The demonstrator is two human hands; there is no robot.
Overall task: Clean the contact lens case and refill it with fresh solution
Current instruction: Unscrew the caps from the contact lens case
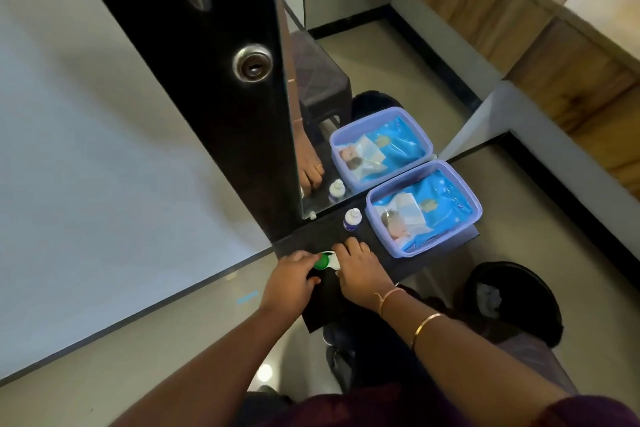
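A white contact lens case [333, 262] lies on the black shelf [408, 265] between my two hands. My left hand [292, 276] grips its green cap [322, 261] with the fingertips. My right hand [356, 265] covers the case's other end and holds it down; that end is hidden under the fingers. A small white solution bottle [352, 218] with a blue label stands upright on the shelf just beyond my right hand, near the mirror.
A lavender plastic box [474, 215] with blue packets stands on the shelf's right part. A mirror [363, 45] behind it repeats the box and bottle. A black door with a round lock [252, 62] rises at left. A dark bin [516, 302] sits on the floor, right.
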